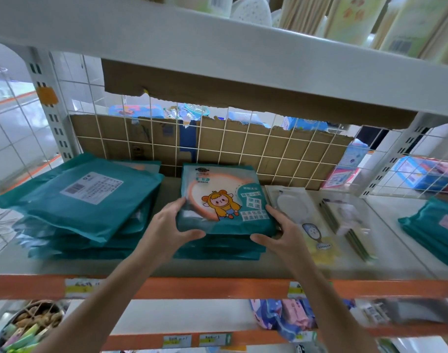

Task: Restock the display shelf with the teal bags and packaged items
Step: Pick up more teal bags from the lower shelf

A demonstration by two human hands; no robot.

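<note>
Left hand [170,226] and right hand [279,229] grip opposite near corners of the flat teal cartoon-printed mirror pack [224,200] atop the middle teal stack [218,248] on the grey shelf board [218,268]; risk: slick bags slide, toppling the stack.

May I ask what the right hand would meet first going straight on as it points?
The right hand grips the teal mirror package, so that first; beyond, probably the wire grid.

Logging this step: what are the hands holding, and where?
The teal mirror packet atop the middle stack: the left hand grips its near-left corner, the right hand its near-right corner.
</note>
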